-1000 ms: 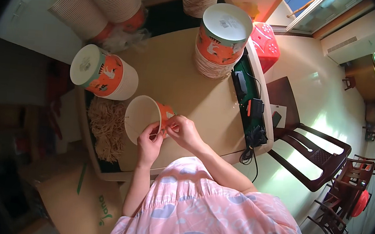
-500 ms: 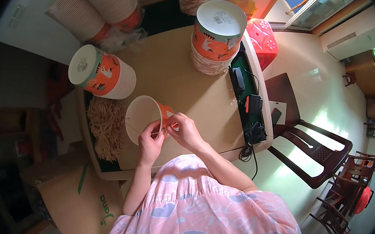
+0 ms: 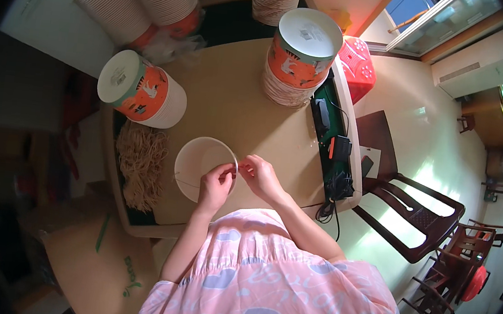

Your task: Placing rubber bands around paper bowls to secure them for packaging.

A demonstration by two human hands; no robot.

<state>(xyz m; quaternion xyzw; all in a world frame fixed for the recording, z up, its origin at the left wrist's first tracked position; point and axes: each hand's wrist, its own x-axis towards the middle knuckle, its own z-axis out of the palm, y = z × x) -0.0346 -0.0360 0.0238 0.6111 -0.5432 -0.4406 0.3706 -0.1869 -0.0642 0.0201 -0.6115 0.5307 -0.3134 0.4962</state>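
Observation:
A paper bucket point(image 3: 193, 162) with a white inside stands tipped in front of me, its mouth facing me and to the left. My left hand point(image 3: 216, 187) is closed on its right rim, fingers reaching into the mouth. Just outside that rim, my right hand point(image 3: 260, 175) pinches with its fingertips close to the left ones; whatever is between them is too small to make out. A thin cord point(image 3: 186, 183) runs across the bucket's inside toward my left hand. To the left lies a heap of tan cords point(image 3: 140, 167).
A stack of upturned orange-printed buckets point(image 3: 154, 94) leans at the left; another stack point(image 3: 301, 67) stands at the far right. More stacked buckets point(image 3: 117, 8) are behind. Chargers and cables point(image 3: 339, 148) line the table's right edge. A dark wooden chair point(image 3: 406, 201) stands beyond it.
The bucket has turned so its orange outside is now hidden and its mouth faces me more. Both hands have shifted slightly right with it, the right fingertips now at the rim.

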